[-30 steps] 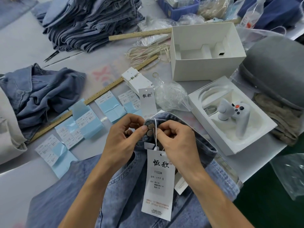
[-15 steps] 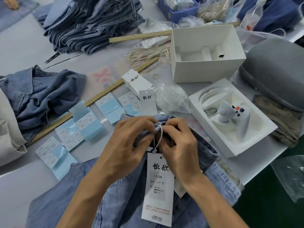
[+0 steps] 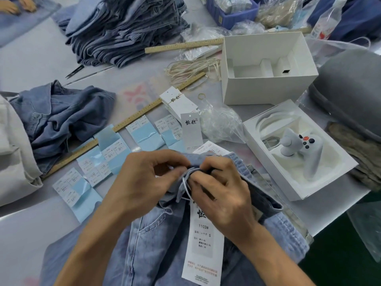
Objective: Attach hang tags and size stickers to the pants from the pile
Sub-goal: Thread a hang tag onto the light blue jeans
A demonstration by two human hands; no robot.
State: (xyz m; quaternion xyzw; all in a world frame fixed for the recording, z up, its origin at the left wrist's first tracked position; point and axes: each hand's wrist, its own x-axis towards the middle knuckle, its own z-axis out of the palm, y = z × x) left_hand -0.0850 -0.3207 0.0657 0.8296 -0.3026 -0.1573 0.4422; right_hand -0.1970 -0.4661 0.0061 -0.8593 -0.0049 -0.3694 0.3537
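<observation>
Both hands' grip tight: left hand [image 3: 144,180], right hand [image 3: 222,188] pinching tag string [image 3: 186,187] at pants [image 3: 165,234] waistband.

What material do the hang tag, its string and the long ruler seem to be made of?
Hang tag: seemingly matte white card, flat and stiff with printed text. String: thin pale cord, perhaps cotton or elastic; it bends in soft loops. Ruler: probably wood, tan with dark printed marks.

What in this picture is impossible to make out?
- Head view: where the string passes through the pants, hidden by left hand and right hand.
- Hang tag top, covered by the right hand.
- Sticker sheets: print too small.
</observation>
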